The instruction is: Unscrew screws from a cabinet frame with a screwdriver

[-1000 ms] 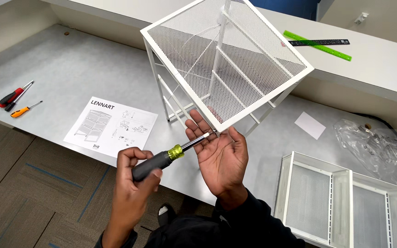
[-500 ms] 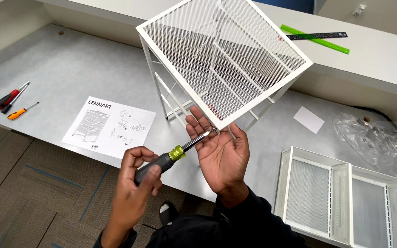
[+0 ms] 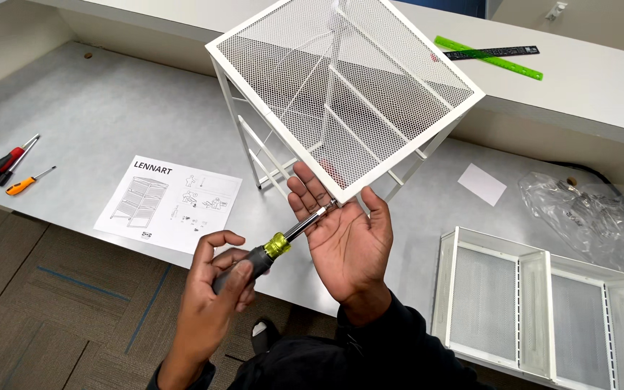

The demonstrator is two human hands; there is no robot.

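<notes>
Left hand [image 3: 214, 296]: we keep the grip clamped on the grey handle of the screwdriver [image 3: 272, 245], fingers wrapped round it, the yellow collar just clear of the fist.
Right hand [image 3: 344, 235]: we hold it palm up and fingers apart under the near corner of the frame; it clamps nothing, and the screwdriver shaft lies across its fingers.
Screwdriver tip: it meets the underside of the near corner of the white mesh frame [image 3: 341, 94], between thumb and forefinger of the right hand.
Frame position: it stands on the bench [image 3: 110, 123], tipped toward us so the mesh top faces the camera.
Change over the last second: the frame corner sits nearer to us and a little lower in view; the two hands keep their hold, and the left hand has shifted only slightly on the handle.
Meaning for the work: we judge that fastening at this corner is under way, not finished.
Nearby: instruction sheet [image 3: 169, 204], spare screwdrivers [image 3: 12, 165], mesh drawers [image 3: 543, 307], plastic bag [image 3: 583, 213], green ruler [image 3: 487, 56].
</notes>
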